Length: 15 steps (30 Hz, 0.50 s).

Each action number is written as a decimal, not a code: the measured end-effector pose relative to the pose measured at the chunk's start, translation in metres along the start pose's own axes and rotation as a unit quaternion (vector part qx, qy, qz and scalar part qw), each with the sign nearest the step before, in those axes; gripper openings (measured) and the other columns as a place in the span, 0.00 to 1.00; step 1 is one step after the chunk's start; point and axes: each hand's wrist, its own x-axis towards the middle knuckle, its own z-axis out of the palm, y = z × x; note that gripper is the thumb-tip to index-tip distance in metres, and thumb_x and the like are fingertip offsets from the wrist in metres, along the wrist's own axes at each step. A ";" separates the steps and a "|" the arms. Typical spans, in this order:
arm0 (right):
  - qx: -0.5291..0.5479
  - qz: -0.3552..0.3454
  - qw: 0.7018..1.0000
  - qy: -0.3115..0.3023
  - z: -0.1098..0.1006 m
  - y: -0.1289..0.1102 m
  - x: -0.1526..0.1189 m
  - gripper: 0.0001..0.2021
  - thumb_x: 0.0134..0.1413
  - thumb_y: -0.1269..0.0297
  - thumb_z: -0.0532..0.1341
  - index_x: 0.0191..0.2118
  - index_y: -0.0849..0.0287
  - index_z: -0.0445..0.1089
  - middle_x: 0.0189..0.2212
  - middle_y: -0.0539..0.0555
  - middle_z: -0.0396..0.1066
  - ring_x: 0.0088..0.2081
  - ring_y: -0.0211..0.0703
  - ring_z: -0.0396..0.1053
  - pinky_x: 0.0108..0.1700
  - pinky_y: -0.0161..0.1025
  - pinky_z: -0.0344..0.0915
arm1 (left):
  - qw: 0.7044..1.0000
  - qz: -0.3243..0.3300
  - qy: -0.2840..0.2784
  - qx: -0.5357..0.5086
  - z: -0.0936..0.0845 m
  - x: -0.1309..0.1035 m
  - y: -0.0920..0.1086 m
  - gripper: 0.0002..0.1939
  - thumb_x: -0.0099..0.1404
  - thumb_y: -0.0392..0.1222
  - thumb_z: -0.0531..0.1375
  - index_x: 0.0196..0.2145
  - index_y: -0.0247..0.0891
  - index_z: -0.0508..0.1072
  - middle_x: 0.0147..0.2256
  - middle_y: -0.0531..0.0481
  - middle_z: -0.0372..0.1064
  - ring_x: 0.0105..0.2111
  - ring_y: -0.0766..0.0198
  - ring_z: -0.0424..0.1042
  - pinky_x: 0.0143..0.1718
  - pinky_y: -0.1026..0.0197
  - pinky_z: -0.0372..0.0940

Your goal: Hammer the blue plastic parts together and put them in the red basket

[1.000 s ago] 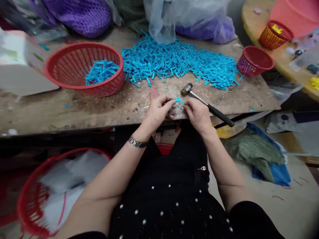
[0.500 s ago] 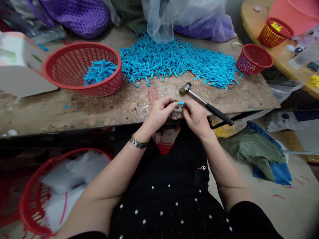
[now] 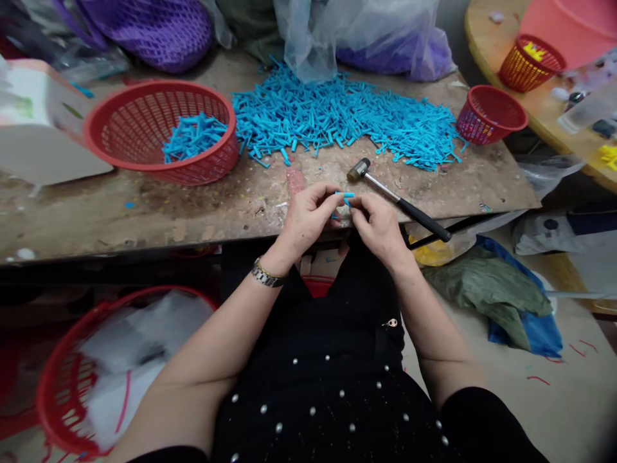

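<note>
My left hand (image 3: 311, 212) pinches a small blue plastic stick (image 3: 345, 194) between thumb and forefinger, above the front edge of the workbench. Close on its right, my right hand (image 3: 376, 222) has thumb and forefinger pressed around another small blue piece (image 3: 347, 202), partly hidden by the fingers. A further bit of blue shows under my left fingers. Just behind my right hand lies a hammer (image 3: 398, 198) with a black grip. Beyond both hands spreads a heap of blue plastic pieces (image 3: 332, 112), thin sticks and thicker tubes.
At the left stands a red basket (image 3: 159, 168) with blue pieces, beside a white box (image 3: 36, 138). A smaller red basket (image 3: 491, 119) sits at the bench's right corner. Below the bench, a large red basket (image 3: 58, 379) holds plastic bags. Purple bags (image 3: 159, 32) line the back.
The stick in my left hand has come apart slightly from my right fingertips, which have dropped a little. A second blue piece now shows at my right fingertips.
</note>
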 end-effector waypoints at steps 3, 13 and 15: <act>-0.003 0.038 0.999 -0.007 0.001 -0.003 0.002 0.06 0.60 0.71 0.57 0.32 0.56 0.66 0.30 0.50 0.69 0.35 0.42 0.68 0.40 0.40 0.63 | 1.000 0.018 -0.013 0.014 0.001 -0.001 0.001 0.08 0.65 0.45 0.64 0.37 0.38 0.76 0.32 0.53 0.72 0.26 0.73 0.71 0.26 0.72 0.72; 0.020 0.065 0.997 0.033 -0.004 -0.004 0.003 0.03 0.60 0.70 0.57 0.36 0.56 0.68 0.29 0.48 0.69 0.33 0.40 0.67 0.39 0.39 0.62 | 0.999 -0.042 -0.002 -0.027 0.002 -0.004 0.000 0.07 0.68 0.44 0.62 0.39 0.39 0.70 0.31 0.51 0.76 0.27 0.70 0.76 0.27 0.69 0.74; 0.014 0.054 0.997 0.046 -0.004 -0.004 0.002 0.06 0.60 0.70 0.57 0.40 0.56 0.70 0.31 0.49 0.71 0.34 0.41 0.69 0.40 0.40 0.64 | 0.998 -0.048 0.003 -0.035 0.003 -0.003 -0.001 0.07 0.68 0.44 0.62 0.40 0.39 0.70 0.31 0.52 0.76 0.26 0.70 0.76 0.27 0.70 0.74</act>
